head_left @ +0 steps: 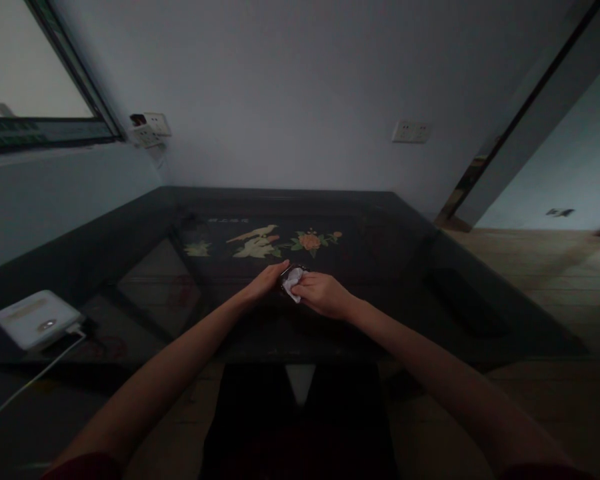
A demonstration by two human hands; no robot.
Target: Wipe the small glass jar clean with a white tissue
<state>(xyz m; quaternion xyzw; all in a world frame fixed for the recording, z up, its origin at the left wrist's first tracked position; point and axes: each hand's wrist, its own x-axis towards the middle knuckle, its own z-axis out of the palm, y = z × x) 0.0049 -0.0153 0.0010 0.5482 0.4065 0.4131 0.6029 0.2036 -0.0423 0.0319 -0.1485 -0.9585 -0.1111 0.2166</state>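
Observation:
Over the dark glass-topped table (380, 267), both hands meet in the middle of the head view. My left hand (269, 280) grips a small dark round object with a shiny rim (286, 272); its exact kind is too small and dim to tell. A crumpled white tissue (294, 283) is pinched in the fingers of my right hand (325, 292) and lies against that object's face, hiding most of it.
On the table's left stands a white box-shaped device (37, 317) with a white cable (35, 379) running off toward me. A long dark object (464, 301) lies at the right. Behind the table is a wall with sockets (411, 132); a bird-and-flower picture (280, 241) shows in the tabletop.

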